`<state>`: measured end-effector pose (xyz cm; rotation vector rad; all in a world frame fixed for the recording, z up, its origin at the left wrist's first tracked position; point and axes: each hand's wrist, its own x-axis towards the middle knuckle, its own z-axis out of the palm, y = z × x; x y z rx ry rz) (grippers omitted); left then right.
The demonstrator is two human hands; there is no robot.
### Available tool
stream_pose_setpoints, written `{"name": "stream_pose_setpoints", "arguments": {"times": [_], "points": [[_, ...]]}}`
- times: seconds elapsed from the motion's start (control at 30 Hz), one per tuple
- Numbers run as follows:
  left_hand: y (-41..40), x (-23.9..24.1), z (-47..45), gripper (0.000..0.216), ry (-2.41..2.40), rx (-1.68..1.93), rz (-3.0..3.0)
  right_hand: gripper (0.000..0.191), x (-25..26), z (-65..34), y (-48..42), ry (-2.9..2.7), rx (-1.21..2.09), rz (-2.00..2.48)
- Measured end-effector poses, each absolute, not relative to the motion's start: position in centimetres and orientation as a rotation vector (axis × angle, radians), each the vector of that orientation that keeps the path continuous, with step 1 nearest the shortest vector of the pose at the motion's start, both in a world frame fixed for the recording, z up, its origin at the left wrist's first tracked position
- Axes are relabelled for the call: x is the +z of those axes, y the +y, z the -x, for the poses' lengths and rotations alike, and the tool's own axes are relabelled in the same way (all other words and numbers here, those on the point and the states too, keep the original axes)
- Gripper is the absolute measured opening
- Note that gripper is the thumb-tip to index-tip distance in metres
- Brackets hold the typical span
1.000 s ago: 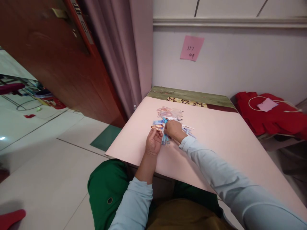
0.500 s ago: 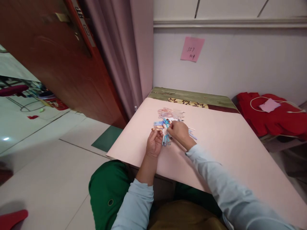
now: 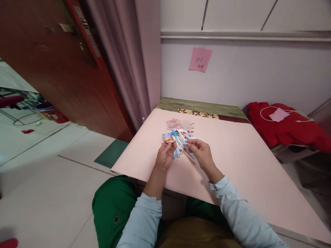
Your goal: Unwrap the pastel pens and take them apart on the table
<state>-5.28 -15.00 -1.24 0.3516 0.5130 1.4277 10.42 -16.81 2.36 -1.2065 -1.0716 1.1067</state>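
Note:
A loose pile of pens (image 3: 180,137), mostly blue, white and orange, lies on the pale pink table top. My left hand (image 3: 165,155) is at the pile's near left side, its fingertips closed on a short orange-brown piece that looks like a pen part (image 3: 170,141). On the right edge of the pile, my right hand (image 3: 203,154) is pinched, thumb against forefinger; what sits between them is too small to make out. Just behind the pile is a group of pinkish clear pen barrels (image 3: 176,124), with dark tips pointing right.
The pink-covered table (image 3: 232,165) has a green patterned strip (image 3: 199,103) along its back edge. Red cloth (image 3: 269,127) with a white cable lies to the right. A pink note (image 3: 200,59) is on the wall. At left stand a purple curtain (image 3: 124,62) and a brown door (image 3: 64,72).
My right hand has drawn back from the middle of the pile, to the right and towards me. The left hand stays at the pile, holding the orange-brown piece. The view has shifted slightly.

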Motion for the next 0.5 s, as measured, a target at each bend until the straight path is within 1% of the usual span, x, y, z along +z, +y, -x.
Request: {"name": "stream_pose_setpoints", "arguments": {"times": [0.1,0.23,0.5], "points": [[-15.09,-1.53,5.2,0.012,0.521,1.401,-0.389,0.037,2.25,-9.94,-17.03,-1.073,1.141,1.166],[-15.33,-1.83,5.2,0.013,0.519,1.382,-0.429,0.035,1.91,-9.4,-17.3,-1.074,1.164,1.137],[-15.7,-1.79,5.12,0.013,0.517,1.35,-0.487,0.027,2.57,-9.46,-17.79,-1.256,1.016,1.223]]}}
